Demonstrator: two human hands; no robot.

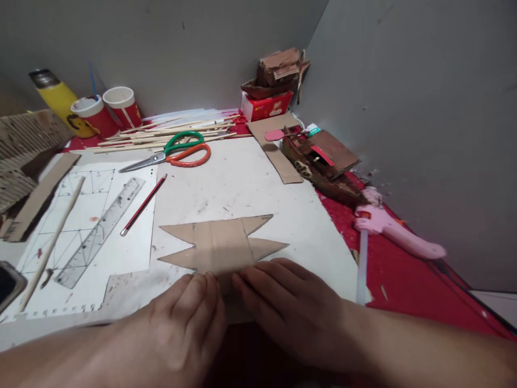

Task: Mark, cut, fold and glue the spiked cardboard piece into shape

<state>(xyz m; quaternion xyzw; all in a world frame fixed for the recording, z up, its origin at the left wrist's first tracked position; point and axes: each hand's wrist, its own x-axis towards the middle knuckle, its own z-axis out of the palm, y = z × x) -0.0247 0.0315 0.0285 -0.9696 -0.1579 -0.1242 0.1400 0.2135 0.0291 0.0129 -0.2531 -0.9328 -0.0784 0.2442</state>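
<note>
A brown cardboard cutout (221, 243) with pointed tabs on both sides lies on the pale board (283, 207). At its near edge, my left hand (188, 315) is closed on the cardboard, knuckles up and fingers curled. My right hand (288, 302) grips the same edge just to the right, its fingers bent over the cardboard. The near strip between the hands looks bent down over the board's front edge. Both thumbs and the underside of the cardboard are hidden.
Left lie a drawn sheet (133, 242), ruler (100, 231), pencil (143, 205), stick (54, 237) and phone-like dark object (10, 284). Scissors (173, 153), sticks (161, 134), cups (119, 105) and a yellow bottle (62, 102) stand behind. Model boats (319, 156) and a pink glue gun (404, 234) are right.
</note>
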